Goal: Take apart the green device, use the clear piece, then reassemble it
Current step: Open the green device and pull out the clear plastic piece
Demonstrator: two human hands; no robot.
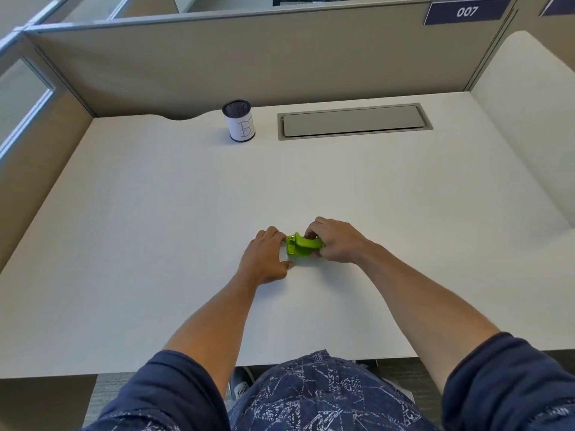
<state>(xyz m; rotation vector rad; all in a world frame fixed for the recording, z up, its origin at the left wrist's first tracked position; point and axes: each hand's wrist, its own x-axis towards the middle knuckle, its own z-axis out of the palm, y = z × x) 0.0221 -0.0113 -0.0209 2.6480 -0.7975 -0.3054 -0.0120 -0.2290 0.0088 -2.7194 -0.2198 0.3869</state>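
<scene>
The right hand's (334, 242) fingers (311, 233) curl over the top of the green device (303, 245) and its thumb tucks in at the near right end, so it grips the device from the right. The left hand (266, 256) rests on the table (155, 213) just left of the device, fingers fairly straight and close together, their tips touching or almost touching its left end; the thumb reaches toward a pale patch at the near left corner, which may be the clear piece, though it is too faint to tell. The device sits on the table in the middle, near the person, squarely between the two hands. The step looks to be either pulling the device apart or pushing it back together; the view does not settle which. To do it well, the right hand should hold the body firm against the table while the left works the end piece straight along its length, without twisting, so small parts do not snap or spring off. Far off, well apart, stand a cup (239, 121) and a grey hatch (354, 121).
</scene>
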